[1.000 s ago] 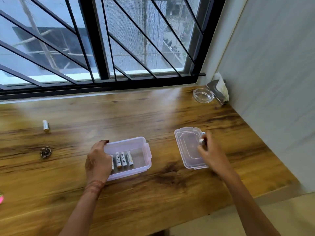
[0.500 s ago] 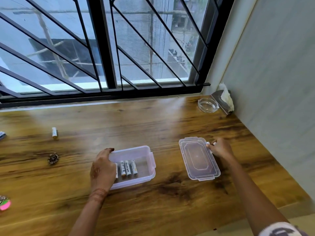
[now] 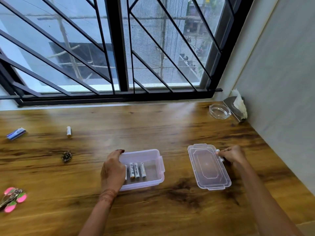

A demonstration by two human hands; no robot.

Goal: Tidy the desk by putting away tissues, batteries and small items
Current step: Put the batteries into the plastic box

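A clear plastic box (image 3: 154, 182) sits mid-desk with several white batteries (image 3: 136, 170) lying inside. My left hand (image 3: 112, 169) grips the box's left wall. The box's clear lid (image 3: 208, 166) lies flat to the right. At the lid's right edge my right hand (image 3: 232, 155) curls around white batteries (image 3: 219, 155), whose ends poke out by the fingers. One loose battery (image 3: 68, 132) lies far left on the desk.
A blue-white small packet (image 3: 16, 133), a dark small ornament (image 3: 66, 156) and pink keyring items (image 3: 13, 199) lie at the left. A glass ashtray (image 3: 219, 111) and a tissue holder (image 3: 237, 107) stand in the back right corner by the wall. Window bars run along the back.
My right hand has slid off the lid to its right edge, still holding batteries. The camera tilted, bringing more of the left desk into view. The left hand stays on the box.
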